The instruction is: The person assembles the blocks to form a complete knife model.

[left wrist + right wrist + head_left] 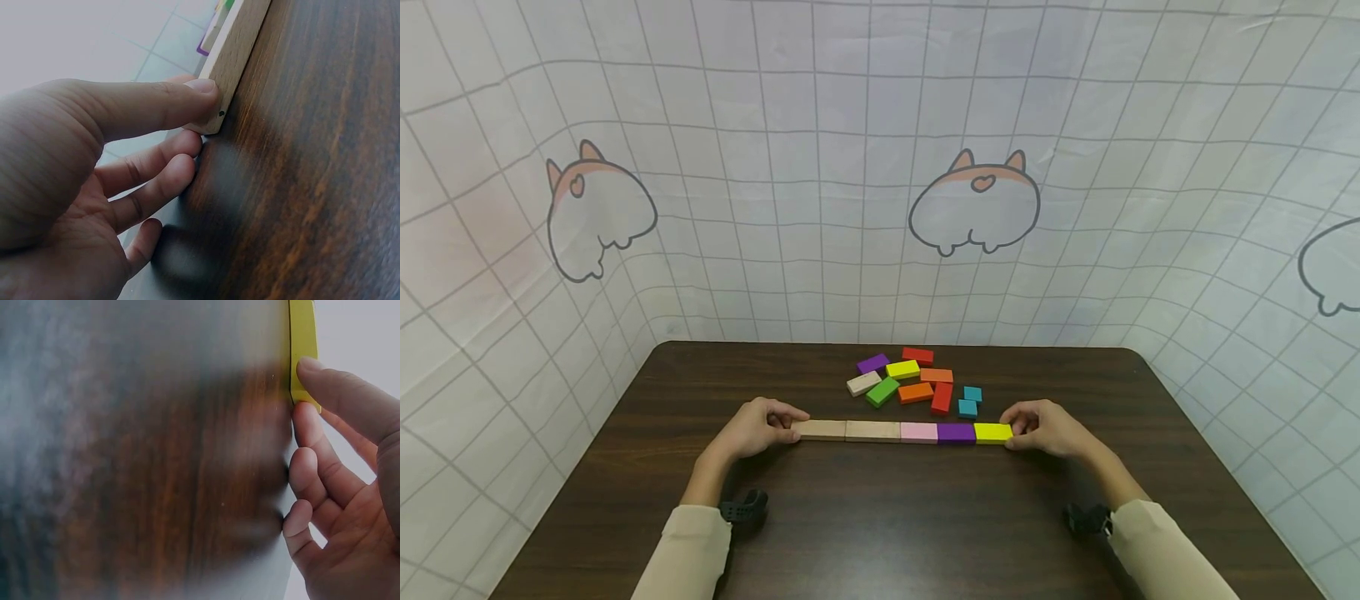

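1. Nearest were two pale sleeves [688, 554] coming in over the table [887, 517], dark straps [752, 508] by the wrists.
2. Left hand [752, 429] had the left end of a wood block [818, 430] pinched between thumb and fingers; right hand [1051, 429] pinched the right end of a yellow block [993, 433].
3. Those capped a straight row, roughly parallel to the table's far edge: wood block, second wood block [872, 431], pink block [919, 432], purple block [956, 433], yellow block, all end to end.
4. Just past the row's right half sat two blue blocks [967, 409].
5. Left of those, a loose bunch: red block [942, 398], two orange blocks [915, 392], green block [882, 392], cream block [863, 383], spare yellow block [902, 369], spare purple block [872, 364].
6. Another red block [917, 357] lay closest to the far edge, around its middle.
7. Behind that edge, a gridded cloth [797, 250].
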A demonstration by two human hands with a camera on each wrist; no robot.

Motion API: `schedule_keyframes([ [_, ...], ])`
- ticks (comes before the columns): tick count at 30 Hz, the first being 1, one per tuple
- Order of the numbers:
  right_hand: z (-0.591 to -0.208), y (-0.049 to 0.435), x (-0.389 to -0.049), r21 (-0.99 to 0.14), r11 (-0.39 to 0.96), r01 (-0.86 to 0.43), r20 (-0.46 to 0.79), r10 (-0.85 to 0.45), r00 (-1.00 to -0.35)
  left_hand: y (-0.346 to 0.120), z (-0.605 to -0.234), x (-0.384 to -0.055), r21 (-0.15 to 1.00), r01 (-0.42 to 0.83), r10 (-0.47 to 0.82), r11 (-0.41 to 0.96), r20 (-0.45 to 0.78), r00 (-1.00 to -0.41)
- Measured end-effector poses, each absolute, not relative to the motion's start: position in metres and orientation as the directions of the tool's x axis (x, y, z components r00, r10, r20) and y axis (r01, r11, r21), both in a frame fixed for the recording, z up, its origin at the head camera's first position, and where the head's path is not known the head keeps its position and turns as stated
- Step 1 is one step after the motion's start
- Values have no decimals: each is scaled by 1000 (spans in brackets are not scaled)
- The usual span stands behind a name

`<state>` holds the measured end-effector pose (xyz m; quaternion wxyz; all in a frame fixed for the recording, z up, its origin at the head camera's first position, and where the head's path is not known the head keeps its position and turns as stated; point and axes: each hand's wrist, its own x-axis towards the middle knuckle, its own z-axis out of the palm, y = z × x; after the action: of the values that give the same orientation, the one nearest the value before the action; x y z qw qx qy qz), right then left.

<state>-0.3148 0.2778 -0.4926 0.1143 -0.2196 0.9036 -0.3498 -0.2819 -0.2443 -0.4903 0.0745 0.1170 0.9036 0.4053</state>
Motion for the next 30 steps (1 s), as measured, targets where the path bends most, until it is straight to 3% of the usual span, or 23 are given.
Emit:
schedule_keyframes([
  [30, -493, 276, -313, -689, 647, -326, -47, -489, -871, -243, -490, -281, 752, 148, 266, 643, -38, -963],
])
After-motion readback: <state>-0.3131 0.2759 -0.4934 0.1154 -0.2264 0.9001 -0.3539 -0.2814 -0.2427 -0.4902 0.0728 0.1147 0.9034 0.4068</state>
